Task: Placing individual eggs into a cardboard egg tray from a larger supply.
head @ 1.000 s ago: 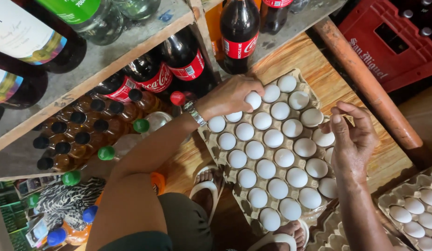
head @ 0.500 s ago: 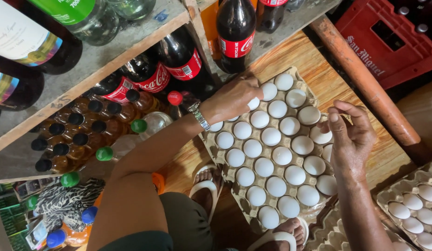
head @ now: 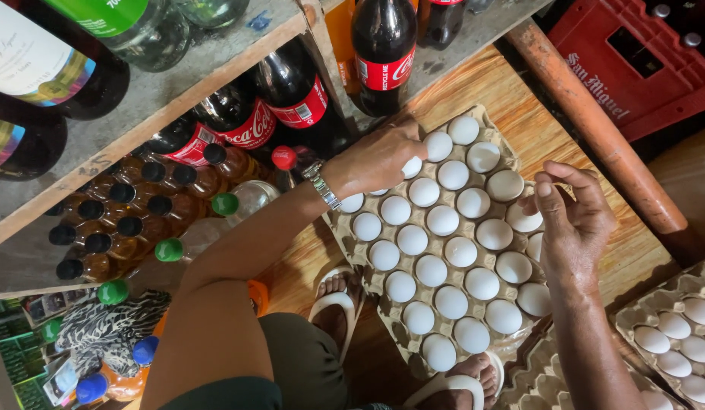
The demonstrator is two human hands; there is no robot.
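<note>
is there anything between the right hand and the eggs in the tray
Nothing visible. The right hand hovers open over the right edge of the egg tray, with white eggs directly beside it. The left hand rests on eggs at the tray's far corner.

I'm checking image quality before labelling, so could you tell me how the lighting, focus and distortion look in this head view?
Head view: soft, even daylight, with no harsh shadows on the egg tray; the white eggs are bright but keep their outlines; faint glare on the dark bottles; left hand and right hand are sharp; the wide lens bends the shelf edge near the frame borders.
</note>
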